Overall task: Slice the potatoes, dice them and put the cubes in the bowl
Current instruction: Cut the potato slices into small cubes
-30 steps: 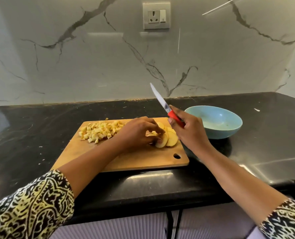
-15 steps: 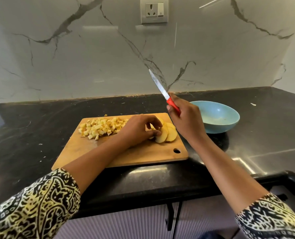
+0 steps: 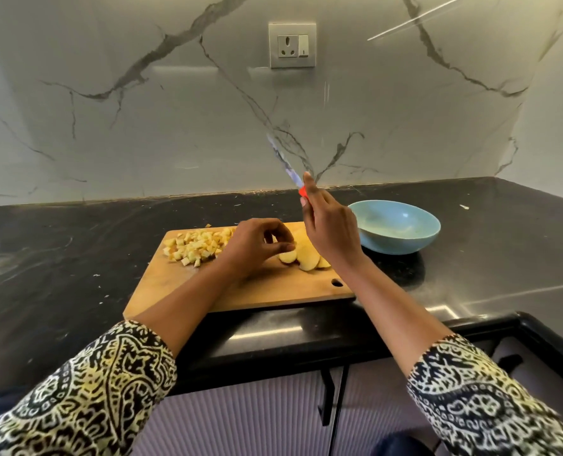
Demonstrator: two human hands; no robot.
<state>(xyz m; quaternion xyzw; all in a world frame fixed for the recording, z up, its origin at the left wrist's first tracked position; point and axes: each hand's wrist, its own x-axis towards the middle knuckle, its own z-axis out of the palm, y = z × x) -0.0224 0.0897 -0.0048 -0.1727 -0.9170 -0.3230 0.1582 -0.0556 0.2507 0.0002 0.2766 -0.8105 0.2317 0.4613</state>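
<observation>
Head view: on the cutting board (image 3: 240,291), the left hand (image 3: 257,245) curls its fingertips onto the potato slices (image 3: 306,258), which fan out just to its right, row running left to right. The right hand (image 3: 332,235), directly above them, grips the knife (image 3: 286,162) by its red handle. The blurred blade tips up and leftward, clear of the board. Cubes (image 3: 197,246) lie heaped at the left, and the bowl (image 3: 401,238) sits beyond, at the right.

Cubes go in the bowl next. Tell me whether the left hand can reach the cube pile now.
Probably yes: the left hand lies beside the cube pile on the board, nothing between them, though it holds a slice.
</observation>
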